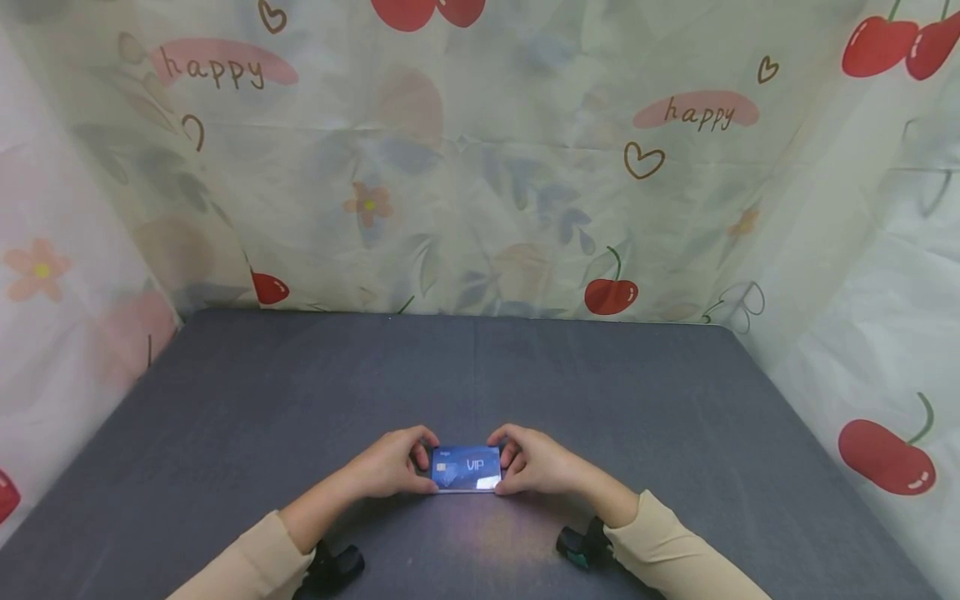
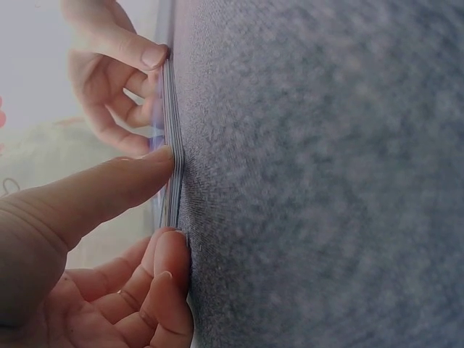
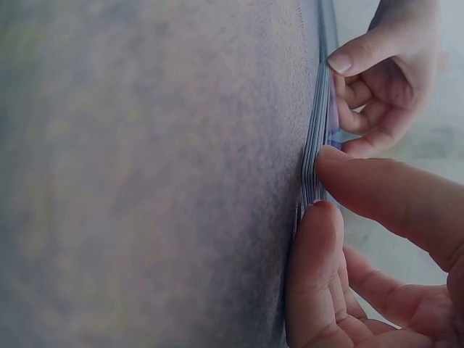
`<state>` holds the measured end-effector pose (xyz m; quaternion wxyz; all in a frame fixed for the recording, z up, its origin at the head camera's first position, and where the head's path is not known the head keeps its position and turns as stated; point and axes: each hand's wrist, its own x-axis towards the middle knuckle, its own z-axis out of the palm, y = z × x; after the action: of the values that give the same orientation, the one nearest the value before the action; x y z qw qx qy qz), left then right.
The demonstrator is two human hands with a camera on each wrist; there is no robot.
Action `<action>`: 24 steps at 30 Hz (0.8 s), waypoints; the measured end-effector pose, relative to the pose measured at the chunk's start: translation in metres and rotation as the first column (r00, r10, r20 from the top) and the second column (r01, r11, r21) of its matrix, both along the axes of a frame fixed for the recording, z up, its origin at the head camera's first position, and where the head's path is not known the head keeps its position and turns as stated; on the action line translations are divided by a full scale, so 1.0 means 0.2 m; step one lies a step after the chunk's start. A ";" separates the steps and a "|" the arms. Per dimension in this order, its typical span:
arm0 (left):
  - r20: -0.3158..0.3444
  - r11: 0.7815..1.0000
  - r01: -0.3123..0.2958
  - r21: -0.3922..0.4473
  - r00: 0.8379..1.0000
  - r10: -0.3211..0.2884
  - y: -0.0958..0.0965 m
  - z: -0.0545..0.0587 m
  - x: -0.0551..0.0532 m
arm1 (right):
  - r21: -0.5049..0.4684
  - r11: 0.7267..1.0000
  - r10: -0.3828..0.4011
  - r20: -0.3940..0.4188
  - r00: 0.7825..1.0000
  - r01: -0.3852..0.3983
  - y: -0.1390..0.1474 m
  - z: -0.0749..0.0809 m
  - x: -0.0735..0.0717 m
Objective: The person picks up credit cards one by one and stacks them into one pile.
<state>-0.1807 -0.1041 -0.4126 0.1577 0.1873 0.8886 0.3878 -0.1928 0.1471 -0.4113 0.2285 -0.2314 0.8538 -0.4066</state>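
A stack of blue plastic cards lies flat on the grey table near its front, the top one printed "VIP" with a chip mark. From the left, my left hand pinches the stack's corners between thumb and curled fingers. My right hand grips the opposite short end the same way. In the left wrist view the layered edges of the cards show, with the thumb against the near edge. The right wrist view shows the same layered edges between both hands. The fingertips behind the stack are partly hidden.
The grey cloth-covered table stretches out around the hands. A patterned curtain with cherries and "happy" prints stands behind it and along both sides. Dark wrist devices sit under both forearms.
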 end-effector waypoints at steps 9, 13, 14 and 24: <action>-0.002 1.000 0.008 -0.023 1.000 -0.008 0.00 0.00 -0.01 | 0.019 1.000 0.000 -0.018 1.000 0.000 -0.01 0.00 0.00; -0.006 0.999 0.011 -0.030 1.000 -0.012 0.00 0.00 -0.01 | 0.023 1.000 0.003 -0.019 1.000 -0.002 -0.01 0.00 0.00; -0.006 0.999 0.011 -0.031 1.000 -0.011 0.00 0.00 -0.01 | 0.023 1.000 0.004 -0.019 1.000 -0.003 -0.01 0.00 0.00; 0.008 0.999 0.000 -0.039 1.000 0.000 0.01 0.01 -0.01 | 0.029 1.000 0.005 -0.011 1.000 -0.005 -0.01 0.01 0.00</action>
<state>-0.1819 -0.1029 -0.4096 0.1650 0.1826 0.8954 0.3710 -0.1931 0.1450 -0.4101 0.2281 -0.2325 0.8602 -0.3923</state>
